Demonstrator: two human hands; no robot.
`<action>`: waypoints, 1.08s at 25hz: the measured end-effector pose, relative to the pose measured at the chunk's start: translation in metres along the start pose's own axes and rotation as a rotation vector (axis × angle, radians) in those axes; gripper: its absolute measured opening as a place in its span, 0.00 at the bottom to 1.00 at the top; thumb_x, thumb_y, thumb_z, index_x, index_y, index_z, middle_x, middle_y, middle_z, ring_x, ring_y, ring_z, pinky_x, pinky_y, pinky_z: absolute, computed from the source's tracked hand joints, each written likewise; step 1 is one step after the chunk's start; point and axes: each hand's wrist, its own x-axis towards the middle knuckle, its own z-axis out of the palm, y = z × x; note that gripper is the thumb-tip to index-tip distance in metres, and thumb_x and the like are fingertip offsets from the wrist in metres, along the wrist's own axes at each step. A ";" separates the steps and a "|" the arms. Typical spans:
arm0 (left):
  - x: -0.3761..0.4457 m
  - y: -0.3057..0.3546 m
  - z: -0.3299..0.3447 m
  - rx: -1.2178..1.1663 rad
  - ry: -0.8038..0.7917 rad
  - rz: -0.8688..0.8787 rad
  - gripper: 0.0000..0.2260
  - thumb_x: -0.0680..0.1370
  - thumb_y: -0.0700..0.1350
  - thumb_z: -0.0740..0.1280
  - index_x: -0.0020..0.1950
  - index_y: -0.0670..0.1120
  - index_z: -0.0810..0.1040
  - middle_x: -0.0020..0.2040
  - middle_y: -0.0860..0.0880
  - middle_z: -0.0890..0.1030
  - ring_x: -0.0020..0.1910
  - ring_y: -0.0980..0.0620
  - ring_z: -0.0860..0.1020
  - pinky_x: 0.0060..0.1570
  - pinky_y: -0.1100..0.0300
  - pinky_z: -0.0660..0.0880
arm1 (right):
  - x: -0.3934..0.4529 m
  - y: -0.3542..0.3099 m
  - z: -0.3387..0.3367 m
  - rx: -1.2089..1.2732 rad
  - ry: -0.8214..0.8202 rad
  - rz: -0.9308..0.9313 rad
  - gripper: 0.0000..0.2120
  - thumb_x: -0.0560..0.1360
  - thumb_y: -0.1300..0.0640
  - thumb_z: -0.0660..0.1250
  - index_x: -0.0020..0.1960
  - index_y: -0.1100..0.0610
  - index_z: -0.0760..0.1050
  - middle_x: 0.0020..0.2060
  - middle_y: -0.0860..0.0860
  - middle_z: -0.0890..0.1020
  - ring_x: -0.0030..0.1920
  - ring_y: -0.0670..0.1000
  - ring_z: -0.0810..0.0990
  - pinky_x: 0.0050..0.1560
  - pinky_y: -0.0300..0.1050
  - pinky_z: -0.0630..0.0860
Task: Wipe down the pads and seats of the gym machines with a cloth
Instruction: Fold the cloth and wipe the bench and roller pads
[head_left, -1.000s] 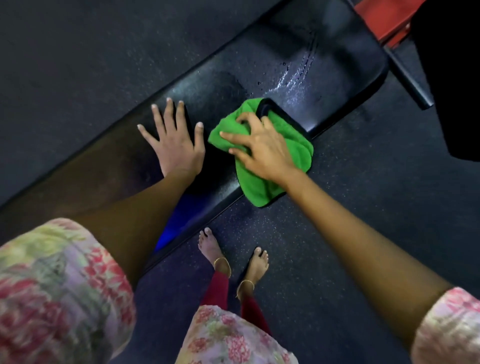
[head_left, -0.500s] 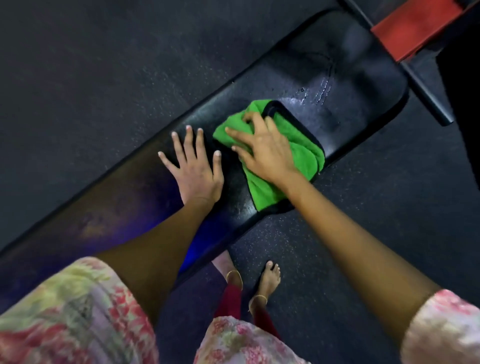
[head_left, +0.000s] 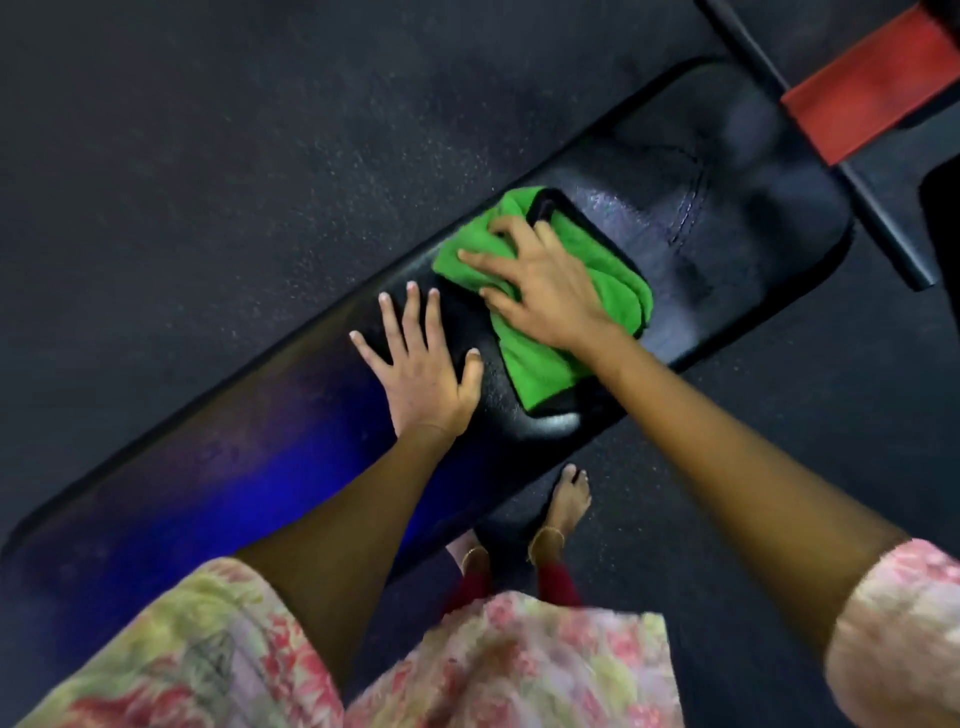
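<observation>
A long black padded bench (head_left: 727, 249) runs diagonally from lower left to upper right. A folded green cloth (head_left: 540, 374) with a dark edge lies on its middle. My right hand (head_left: 545, 291) presses flat on the cloth with fingers spread. Just left of the cloth, my left hand (head_left: 421, 364) rests flat on the bare pad, fingers straight and spread. Wet streaks shine on the pad beyond the cloth.
A red and black frame bar (head_left: 872, 104) crosses the bench's far end at upper right. Dark speckled rubber floor (head_left: 208, 156) surrounds the bench. My bare feet (head_left: 569, 499) stand on the floor beside the near edge of the bench.
The view has shifted along the bench towards its far end. Both hands have kept their pose, the right on the cloth and the left beside it.
</observation>
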 end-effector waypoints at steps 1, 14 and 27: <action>0.001 0.001 0.000 -0.007 0.003 0.001 0.33 0.72 0.57 0.52 0.75 0.42 0.60 0.76 0.44 0.58 0.76 0.40 0.51 0.68 0.30 0.44 | -0.005 0.015 -0.007 0.003 -0.019 -0.049 0.19 0.76 0.49 0.63 0.67 0.45 0.72 0.65 0.55 0.70 0.57 0.58 0.69 0.46 0.50 0.72; -0.002 -0.001 -0.006 -0.298 0.160 -0.052 0.49 0.70 0.75 0.45 0.74 0.35 0.56 0.76 0.38 0.55 0.75 0.43 0.53 0.71 0.41 0.42 | 0.014 0.003 0.001 0.030 -0.183 -0.352 0.18 0.76 0.53 0.65 0.66 0.44 0.73 0.67 0.53 0.70 0.56 0.60 0.69 0.54 0.52 0.70; 0.012 0.009 -0.010 -0.157 0.214 -0.159 0.32 0.74 0.65 0.52 0.64 0.41 0.72 0.65 0.42 0.72 0.69 0.43 0.65 0.71 0.38 0.47 | -0.018 0.050 -0.018 -0.035 -0.168 -0.258 0.19 0.78 0.47 0.59 0.69 0.42 0.68 0.69 0.54 0.66 0.61 0.60 0.67 0.55 0.52 0.71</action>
